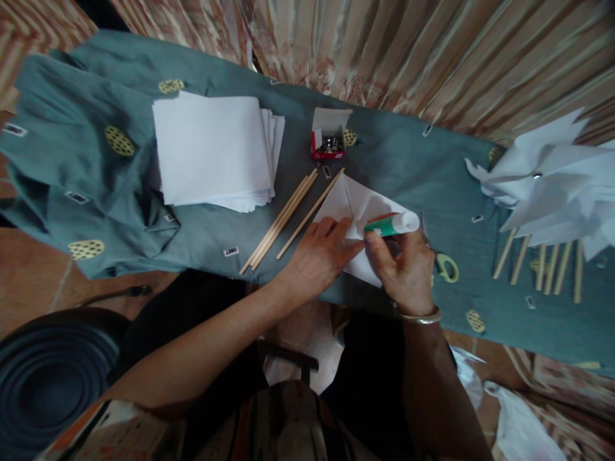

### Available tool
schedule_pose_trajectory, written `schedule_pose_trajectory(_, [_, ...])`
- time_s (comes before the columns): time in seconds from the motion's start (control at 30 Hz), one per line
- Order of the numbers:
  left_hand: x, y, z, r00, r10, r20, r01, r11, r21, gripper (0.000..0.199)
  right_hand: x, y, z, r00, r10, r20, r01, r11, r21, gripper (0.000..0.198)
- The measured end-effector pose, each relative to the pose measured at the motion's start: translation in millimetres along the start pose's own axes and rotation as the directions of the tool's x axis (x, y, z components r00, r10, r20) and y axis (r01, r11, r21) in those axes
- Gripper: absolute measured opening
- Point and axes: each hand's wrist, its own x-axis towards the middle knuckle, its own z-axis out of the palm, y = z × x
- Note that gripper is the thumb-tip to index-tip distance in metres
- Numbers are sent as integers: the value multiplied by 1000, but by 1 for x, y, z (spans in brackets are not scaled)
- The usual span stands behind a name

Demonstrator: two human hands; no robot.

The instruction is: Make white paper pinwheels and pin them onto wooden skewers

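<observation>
A white square sheet of paper point(369, 195) with creases and cuts lies before me on the table. My left hand point(324, 250) presses on its left part, fingertips down, thumb and index finger apart near the middle of the sheet. In my right hand point(406, 262) is a green and white glue stick point(387, 225), tilted, its lower end at the paper's centre. Whether that end touches the paper is hidden by my fingers. Scissors with light green handles point(448, 267) lie just right of my right hand, partly covered. One wooden stick point(312, 211) lies along the sheet's left edge.
Several more wooden sticks point(278, 224) lie to the left, beside a stack of white paper point(211, 150). A small open red box point(329, 144) of metal pins stands behind. Paper pinwheels point(538, 176) on sticks lie at the right. A teal cloth point(423, 160) covers the table.
</observation>
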Motion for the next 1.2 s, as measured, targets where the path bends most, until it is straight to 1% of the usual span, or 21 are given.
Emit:
schedule_pose_trajectory(0.17, [0, 0, 1, 1000, -1, -2, 1, 1000, 3, 37, 1, -1, 0, 1000, -1, 12, 1, 1000, 17, 30])
schedule_pose_trajectory(0.53, [1, 0, 3, 1000, -8, -4, 8, 1000, -3, 36, 3, 2, 5, 1000, -14, -15, 14, 1000, 2, 30])
schedule_pose_trajectory(0.8, [0, 0, 4, 999, 5, -36, -5, 1000, -2, 35, 4, 0, 7, 1000, -1, -23, 1, 1000, 3, 33])
schedule_pose_trajectory(1.2, [2, 1, 0, 1000, -8, 7, 8, 1000, 12, 34, 5, 1, 12, 1000, 20, -12, -19, 999, 50, 35])
